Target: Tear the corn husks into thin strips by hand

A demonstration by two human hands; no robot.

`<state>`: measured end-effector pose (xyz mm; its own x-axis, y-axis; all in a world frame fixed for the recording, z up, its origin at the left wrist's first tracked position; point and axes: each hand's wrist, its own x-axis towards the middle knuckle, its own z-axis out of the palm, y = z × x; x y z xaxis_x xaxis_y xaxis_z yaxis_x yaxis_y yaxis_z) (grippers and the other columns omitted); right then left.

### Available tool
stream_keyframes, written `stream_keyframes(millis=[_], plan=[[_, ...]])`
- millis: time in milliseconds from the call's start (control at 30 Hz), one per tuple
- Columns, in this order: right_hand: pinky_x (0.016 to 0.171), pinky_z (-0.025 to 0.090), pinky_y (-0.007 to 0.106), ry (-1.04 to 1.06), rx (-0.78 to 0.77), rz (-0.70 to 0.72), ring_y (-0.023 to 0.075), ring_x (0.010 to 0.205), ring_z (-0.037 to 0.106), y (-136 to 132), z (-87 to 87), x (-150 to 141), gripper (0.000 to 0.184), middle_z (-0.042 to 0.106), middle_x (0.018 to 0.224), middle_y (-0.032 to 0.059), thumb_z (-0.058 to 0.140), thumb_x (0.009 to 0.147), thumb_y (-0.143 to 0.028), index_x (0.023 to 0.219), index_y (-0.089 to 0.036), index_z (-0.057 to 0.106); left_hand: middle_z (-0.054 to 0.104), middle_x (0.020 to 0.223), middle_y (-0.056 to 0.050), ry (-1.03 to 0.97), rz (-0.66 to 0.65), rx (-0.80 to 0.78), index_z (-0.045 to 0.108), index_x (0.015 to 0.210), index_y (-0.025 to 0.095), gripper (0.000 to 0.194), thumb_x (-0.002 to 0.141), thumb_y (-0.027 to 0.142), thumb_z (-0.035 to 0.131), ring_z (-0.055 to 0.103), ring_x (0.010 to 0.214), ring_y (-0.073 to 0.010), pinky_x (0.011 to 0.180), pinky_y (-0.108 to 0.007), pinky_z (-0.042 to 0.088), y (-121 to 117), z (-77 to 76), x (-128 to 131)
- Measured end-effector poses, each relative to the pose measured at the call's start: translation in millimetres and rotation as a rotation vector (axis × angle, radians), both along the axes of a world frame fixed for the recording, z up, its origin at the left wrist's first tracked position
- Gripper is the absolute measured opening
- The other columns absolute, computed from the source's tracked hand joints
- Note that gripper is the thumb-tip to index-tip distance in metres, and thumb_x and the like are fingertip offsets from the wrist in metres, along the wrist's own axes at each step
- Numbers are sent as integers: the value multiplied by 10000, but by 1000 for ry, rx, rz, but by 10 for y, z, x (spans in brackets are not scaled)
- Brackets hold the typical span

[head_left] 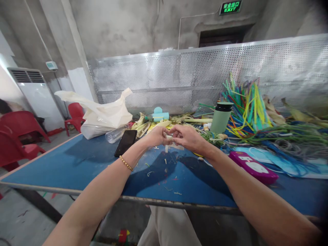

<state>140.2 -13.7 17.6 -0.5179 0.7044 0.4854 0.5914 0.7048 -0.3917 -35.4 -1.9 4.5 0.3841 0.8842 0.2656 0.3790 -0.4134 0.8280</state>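
Nearest us, pale trousers (166, 227) show below the front edge of a blue table (84, 171); loose scraps (150, 174) lie between our forearms; a beaded bracelet (126, 163) circles the left wrist; a purple device (252, 169) sits to the right, a black phone (126, 141) to the left.

Our left hand (159, 136) and right hand (189, 138) meet above the table's middle, fingers bent, tips nearly touching; between them we pinch a small pale piece (169, 137), both hands closed on it; its full shape we cannot tell, as the fingers cover part.

Beyond: a white plastic bag (105, 118) at left; a green tumbler (220, 119) upright at right; coloured strips (252, 106) behind it; a perforated metal panel (153, 82) backs everything; a lit exit sign (230, 7) hangs farthest.
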Motion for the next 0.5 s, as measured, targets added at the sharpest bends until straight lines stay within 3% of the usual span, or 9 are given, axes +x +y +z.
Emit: stream_keyframes(millis=[133,333,500], plan=[[604,419,240,15,23,5,136,646,580,-30,14,1,266,659,758,32,546,718,-88,966,-147,623,460,511,104,-88,15,-74,580,850,137,337,575,103,773,429,463,-49,495,-206,292,-14,10,4],[602,402,248,-10,57,5,138,629,562,-13,5,8,304,651,717,24,511,688,-50,952,-150,625,480,548,109,-169,-23,-123,533,1175,133,685,537,53,770,476,514,-63,541,-204,360,-6,-8,22],[625,401,255,-40,92,19,145,670,566,-5,-20,3,314,671,772,44,501,686,-52,943,-148,653,495,561,94,-136,-62,-86,527,1233,132,728,545,61,754,463,509,-62,527,-204,358,2,-25,27]])
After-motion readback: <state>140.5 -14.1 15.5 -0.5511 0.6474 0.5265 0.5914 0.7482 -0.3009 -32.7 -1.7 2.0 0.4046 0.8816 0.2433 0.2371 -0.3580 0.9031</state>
